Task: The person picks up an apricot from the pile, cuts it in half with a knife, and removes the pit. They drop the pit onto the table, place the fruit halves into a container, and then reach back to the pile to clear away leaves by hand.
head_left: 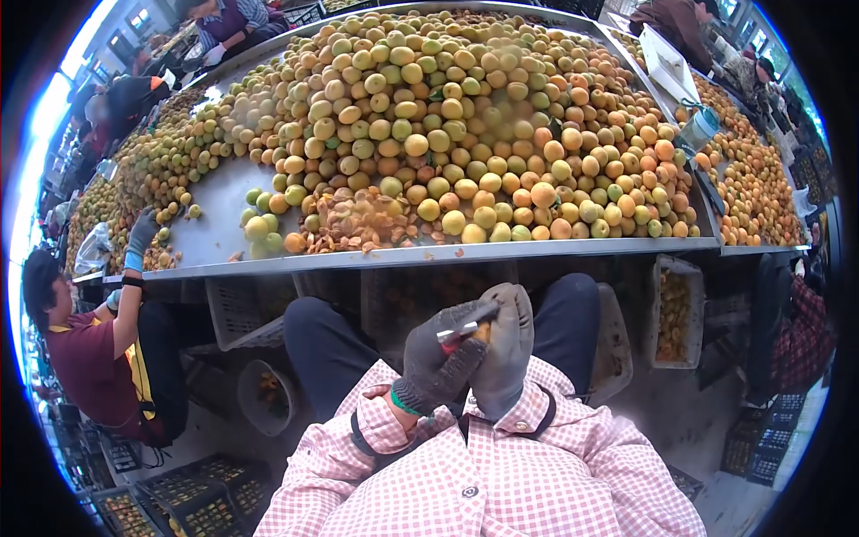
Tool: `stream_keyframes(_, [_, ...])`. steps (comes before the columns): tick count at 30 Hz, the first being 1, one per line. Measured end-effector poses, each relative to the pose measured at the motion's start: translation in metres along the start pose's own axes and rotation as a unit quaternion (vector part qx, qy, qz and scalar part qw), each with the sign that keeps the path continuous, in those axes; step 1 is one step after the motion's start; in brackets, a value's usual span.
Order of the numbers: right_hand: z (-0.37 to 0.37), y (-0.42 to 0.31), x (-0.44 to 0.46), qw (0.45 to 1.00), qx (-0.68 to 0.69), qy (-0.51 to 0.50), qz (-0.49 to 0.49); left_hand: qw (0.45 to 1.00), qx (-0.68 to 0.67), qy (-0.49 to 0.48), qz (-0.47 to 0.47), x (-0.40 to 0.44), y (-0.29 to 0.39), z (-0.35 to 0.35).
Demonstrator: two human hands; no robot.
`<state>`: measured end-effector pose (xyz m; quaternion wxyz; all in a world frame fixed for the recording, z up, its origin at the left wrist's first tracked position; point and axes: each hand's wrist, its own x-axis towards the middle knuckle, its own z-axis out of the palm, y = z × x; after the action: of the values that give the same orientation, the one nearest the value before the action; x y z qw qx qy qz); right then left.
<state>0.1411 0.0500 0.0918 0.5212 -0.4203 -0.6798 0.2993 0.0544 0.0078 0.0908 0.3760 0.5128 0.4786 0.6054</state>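
Note:
Both of my gloved hands are together in front of my chest, between my knees. My left hand (pixel 437 360), in a dark grey glove with a green cuff, is closed around a small red-handled knife (pixel 456 334). Most of the tool is hidden by the fingers. My right hand (pixel 506 349), in a lighter grey glove, is curled around an apricot (pixel 483 332), of which only a small orange patch shows between the two hands. Ahead, a metal-edged table (pixel 429 259) bears a large heap of apricots (pixel 403 116). Opened apricot pieces (pixel 358 217) lie near its front edge.
Below the table stand a white crate (pixel 237 313), a crate with fruit (pixel 673 318) and a bucket (pixel 268 398). A co-worker (pixel 103 349) sits at left, reaching to the fruit. A blue-topped bottle (pixel 700 130) and a white tray (pixel 667 64) are at right.

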Motion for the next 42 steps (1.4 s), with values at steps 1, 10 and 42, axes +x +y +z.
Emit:
stream_keyframes(1, [0.004,-0.004,0.000,0.972,0.198,0.024,0.124,1.000,-0.001,0.000,-0.001,-0.001,-0.001,0.004])
stream_keyframes(10, [0.000,0.042,0.019,0.852,0.404,-0.109,0.315,0.806,-0.467,0.076,-0.356,0.011,-0.020,-0.016])
stream_keyframes(42, [-0.025,0.029,-0.030,0.467,0.520,-0.370,0.613,0.886,-0.406,-0.062,-0.216,0.020,-0.017,-0.040])
